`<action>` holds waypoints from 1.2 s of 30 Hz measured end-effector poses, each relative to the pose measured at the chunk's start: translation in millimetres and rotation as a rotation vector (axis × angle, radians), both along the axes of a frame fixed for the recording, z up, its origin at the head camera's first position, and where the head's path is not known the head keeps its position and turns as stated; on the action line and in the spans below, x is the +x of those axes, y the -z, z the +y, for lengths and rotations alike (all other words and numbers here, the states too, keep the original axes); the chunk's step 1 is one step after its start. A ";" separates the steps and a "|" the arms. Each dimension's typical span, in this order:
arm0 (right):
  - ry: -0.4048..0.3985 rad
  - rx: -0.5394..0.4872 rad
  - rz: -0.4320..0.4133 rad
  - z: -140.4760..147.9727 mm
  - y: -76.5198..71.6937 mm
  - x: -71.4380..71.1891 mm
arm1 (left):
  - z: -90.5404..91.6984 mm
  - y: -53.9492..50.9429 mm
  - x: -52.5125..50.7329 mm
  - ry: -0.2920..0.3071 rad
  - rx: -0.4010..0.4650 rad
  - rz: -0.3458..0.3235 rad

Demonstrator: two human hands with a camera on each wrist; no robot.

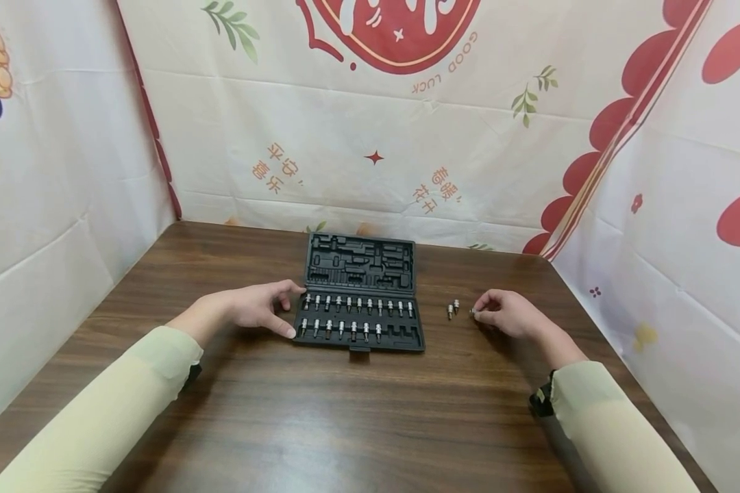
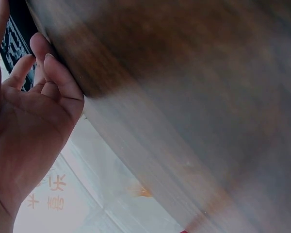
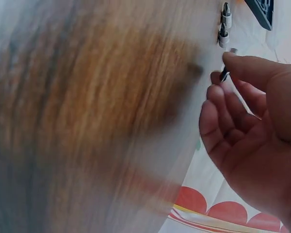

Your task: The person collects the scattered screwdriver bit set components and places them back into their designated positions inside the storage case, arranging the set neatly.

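Observation:
A black plastic case [image 1: 327, 344] lies unfolded on the table, its moulded lid [image 1: 360, 263] laid back. Two rows of silver bit sockets [image 1: 341, 330] sit in its base; bare slots show at the front row's right end. My left hand [image 1: 255, 306] rests at the case's left edge, thumb by the front corner, fingers [image 2: 63, 77] loosely bent. To the right of the case, my right hand [image 1: 510, 313] pinches a small bit socket [image 3: 225, 74] between thumb and fingertips, low over the table. Two more bit sockets [image 1: 450, 312] stand just left of that hand.
The case and sockets lie on a dark wood-grain table [image 1: 345, 418]. Printed cloth [image 1: 370, 123] hangs behind it and along both sides. A small latch [image 1: 360, 350] juts from the case's front edge.

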State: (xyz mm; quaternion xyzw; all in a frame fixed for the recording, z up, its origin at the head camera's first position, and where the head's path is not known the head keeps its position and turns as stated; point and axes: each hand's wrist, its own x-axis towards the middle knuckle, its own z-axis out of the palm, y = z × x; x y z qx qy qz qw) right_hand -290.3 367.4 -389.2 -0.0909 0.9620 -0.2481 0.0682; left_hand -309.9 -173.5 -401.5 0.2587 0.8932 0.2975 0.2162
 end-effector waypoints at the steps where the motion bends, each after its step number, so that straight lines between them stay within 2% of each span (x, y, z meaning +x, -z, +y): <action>1: 0.002 -0.031 0.003 0.0 0.1 0.1 | 0.2 -0.1 0.0 -0.001 0.000 0.002; 9: 0.018 -0.165 0.089 -8.3 -3.5 3.9 | 0.9 -1.3 1.2 -0.003 -0.004 0.009; 16: 0.009 -0.318 0.039 -22.0 -8.9 7.4 | 0.5 -1.1 1.2 -0.001 -0.002 0.015; 36: -0.045 -0.376 0.046 -65.7 -13.8 14.3 | 1.1 0.0 1.1 0.002 0.008 0.005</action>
